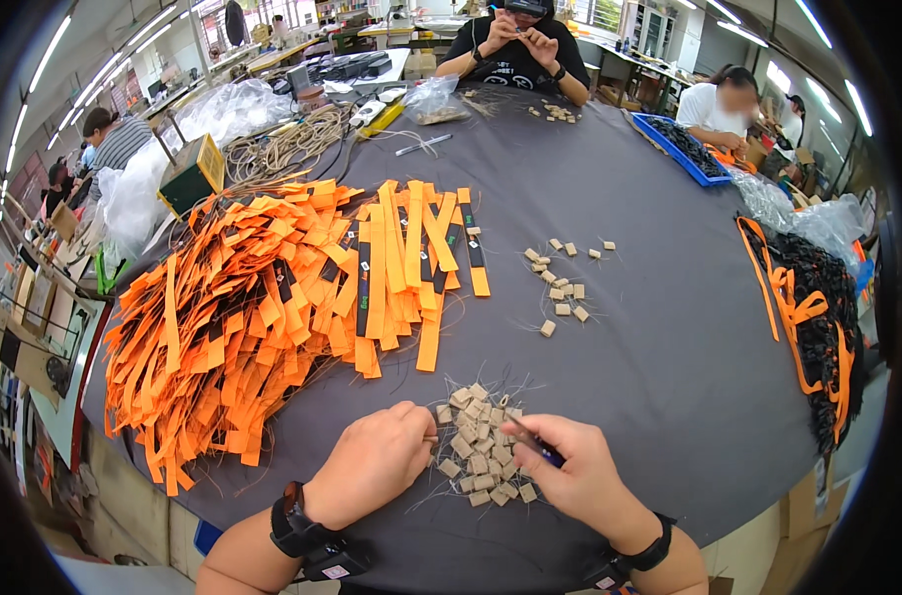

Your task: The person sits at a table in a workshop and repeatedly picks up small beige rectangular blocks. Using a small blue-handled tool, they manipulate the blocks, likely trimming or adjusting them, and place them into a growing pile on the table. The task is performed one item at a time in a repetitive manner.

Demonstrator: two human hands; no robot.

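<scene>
My left hand (pixel 372 461) rests knuckles-up on the dark grey table (pixel 669 347), its fingertips at the left edge of a heap of small tan square pieces (pixel 479 451) with thin threads. My right hand (pixel 570 471) sits at the heap's right edge and grips a slim dark blue tool (pixel 535 443) that points up-left over the pieces. Whether the left fingers pinch a piece is hidden. A black watch is on my left wrist, a black band on my right.
A big pile of orange strips (pixel 263 307) covers the table's left half. Scattered tan pieces (pixel 560 288) lie mid-table. A black-and-orange bundle (pixel 818 317) lies at the right edge. A person in black (pixel 515 50) works across the table; a blue tray (pixel 684 149) stands far right.
</scene>
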